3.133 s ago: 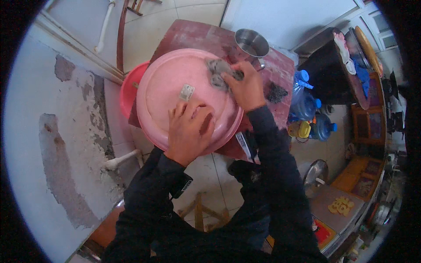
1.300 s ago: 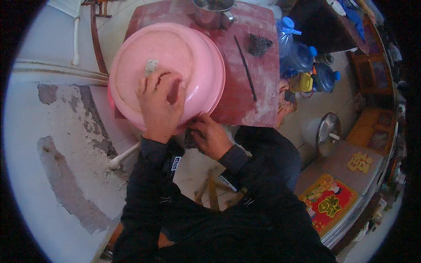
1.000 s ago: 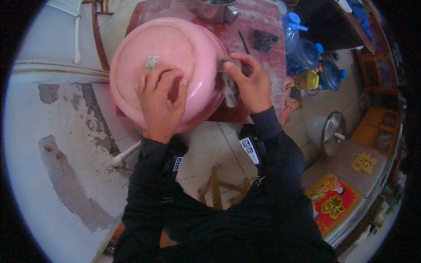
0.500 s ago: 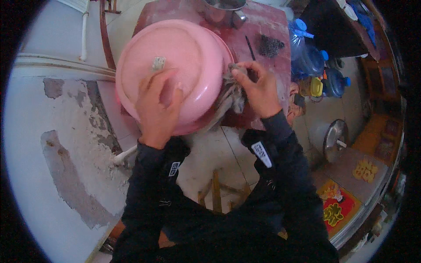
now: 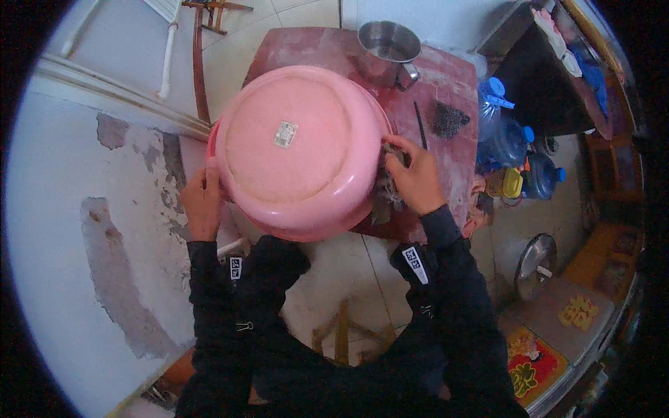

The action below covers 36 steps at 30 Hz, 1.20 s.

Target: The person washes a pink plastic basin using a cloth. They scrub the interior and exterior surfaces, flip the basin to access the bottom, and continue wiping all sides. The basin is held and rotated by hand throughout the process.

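A pink plastic basin (image 5: 293, 181) lies upside down on a worn red table (image 5: 306, 45), its base facing up with a small pale label (image 5: 285, 134) on it. My left hand (image 5: 202, 205) is closed at the basin's left rim, its fingertips partly hidden by the edge. At the right rim, my right hand (image 5: 419, 181) has thumb and index finger pinched around a crumpled grey cloth (image 5: 385, 198), against the basin. The cloth hangs below those fingers, beside the basin wall.
Behind the basin stands a metal mug (image 5: 389, 52). A thin black stick (image 5: 420, 125) and a dark scouring pad (image 5: 451, 120) lie at the table's right. Large blue-capped bottles (image 5: 509, 139) stand on the floor beyond. Peeling wall (image 5: 115, 272) runs along the left.
My left hand has moved from above the basin's base to its left rim. The right hand stays at the right rim with the cloth. The whole view has shifted, so the table sits lower.
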Motion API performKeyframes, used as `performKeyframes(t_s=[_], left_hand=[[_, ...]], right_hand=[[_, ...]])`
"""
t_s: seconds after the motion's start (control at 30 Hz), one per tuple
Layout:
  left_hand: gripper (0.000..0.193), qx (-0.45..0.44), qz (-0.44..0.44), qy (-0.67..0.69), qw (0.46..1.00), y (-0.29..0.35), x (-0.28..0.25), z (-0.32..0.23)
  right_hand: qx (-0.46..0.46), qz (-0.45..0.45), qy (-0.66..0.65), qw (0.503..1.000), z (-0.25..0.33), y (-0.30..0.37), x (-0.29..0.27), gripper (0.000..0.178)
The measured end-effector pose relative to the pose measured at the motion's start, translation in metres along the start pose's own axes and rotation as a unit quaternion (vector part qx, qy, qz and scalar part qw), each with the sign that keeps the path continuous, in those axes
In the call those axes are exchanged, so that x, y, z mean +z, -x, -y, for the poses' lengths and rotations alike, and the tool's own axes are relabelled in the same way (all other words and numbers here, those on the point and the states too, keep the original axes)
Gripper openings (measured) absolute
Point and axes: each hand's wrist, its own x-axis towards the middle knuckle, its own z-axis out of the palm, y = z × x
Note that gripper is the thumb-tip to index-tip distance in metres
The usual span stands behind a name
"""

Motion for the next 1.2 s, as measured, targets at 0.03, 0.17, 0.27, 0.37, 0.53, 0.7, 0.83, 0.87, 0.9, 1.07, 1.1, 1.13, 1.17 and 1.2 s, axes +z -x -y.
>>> performKeyframes(t_s=[0.03, 0.17, 0.27, 0.37, 0.53, 0.7, 0.83, 0.87, 0.9, 1.07, 1.1, 1.13, 1.17, 1.2], left_hand=[[0.045, 0.013, -0.006, -0.005, 1.000, 0.000, 0.002, -0.002], [0.044, 0.075, -0.051, -0.097, 0.991, -0.006, 0.000, -0.016], [0.043, 0.066, -0.111, 0.056, 0.990, -0.012, 0.005, -0.024], [0.050, 0.105, -0.092, 0.074, 0.987, -0.014, 0.012, -0.025], [0.055, 0.094, -0.071, -0.007, 0.993, -0.018, 0.015, -0.029], [0.053, 0.107, -0.039, 0.002, 0.993, -0.012, 0.020, -0.045], [0.052, 0.113, -0.002, 0.030, 0.993, -0.001, 0.027, -0.052], [0.052, 0.128, -0.001, 0.045, 0.991, -0.001, 0.028, -0.053], [0.052, 0.106, -0.006, 0.055, 0.993, -0.003, 0.028, -0.052], [0.053, 0.087, -0.083, 0.050, 0.991, -0.023, 0.017, -0.031], [0.052, 0.089, -0.089, 0.049, 0.991, -0.025, 0.012, -0.025], [0.052, 0.086, -0.099, 0.052, 0.990, -0.028, 0.007, -0.019], [0.052, 0.088, -0.104, 0.067, 0.988, -0.030, 0.002, -0.014], [0.051, 0.065, -0.104, 0.048, 0.991, -0.031, -0.003, -0.008]], right_hand=[[-0.002, -0.010, 0.008, 1.000, 0.001, 0.004, 0.001, 0.034], [-0.010, 0.006, 0.021, 1.000, 0.012, 0.033, 0.012, 0.027], [0.024, 0.128, -0.032, 0.991, 0.021, 0.050, 0.019, 0.024], [0.016, 0.183, -0.067, 0.981, 0.024, 0.054, 0.018, 0.024], [-0.015, 0.098, -0.059, 0.993, 0.015, 0.047, 0.007, 0.024], [0.008, 0.020, -0.103, 0.994, 0.011, 0.031, -0.012, 0.027], [0.041, -0.029, -0.084, 0.995, 0.015, 0.019, -0.019, 0.028], [0.044, -0.004, -0.071, 0.997, 0.017, 0.020, -0.018, 0.027], [0.045, 0.015, -0.058, 0.997, 0.018, 0.023, -0.013, 0.027], [-0.034, 0.132, -0.108, 0.985, 0.027, 0.057, 0.023, 0.023], [-0.011, 0.150, -0.097, 0.984, 0.028, 0.060, 0.028, 0.022], [0.004, 0.174, -0.100, 0.980, 0.029, 0.062, 0.030, 0.022], [0.019, 0.205, -0.114, 0.972, 0.029, 0.061, 0.030, 0.021], [0.006, 0.167, -0.104, 0.980, 0.029, 0.058, 0.028, 0.021]])
